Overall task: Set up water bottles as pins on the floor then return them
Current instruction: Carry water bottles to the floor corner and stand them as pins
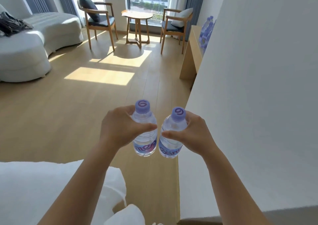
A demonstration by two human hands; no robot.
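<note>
Clear bottles (145, 130), gripped in both hands (118, 128)

We see two clear bottles, the left bottle (145, 133) and the right bottle (171, 138), each with a lilac cap bearing a purple swirl and a blue-violet label with white lettering. More bottles (207, 30) of the same lilac tint stand far off. The floor (77, 104) is pale wood with bright sun patches. The sofa (34, 40) is white, a black bag (10, 24) on it. The chairs (99, 22) are wood with dark seats.
</note>
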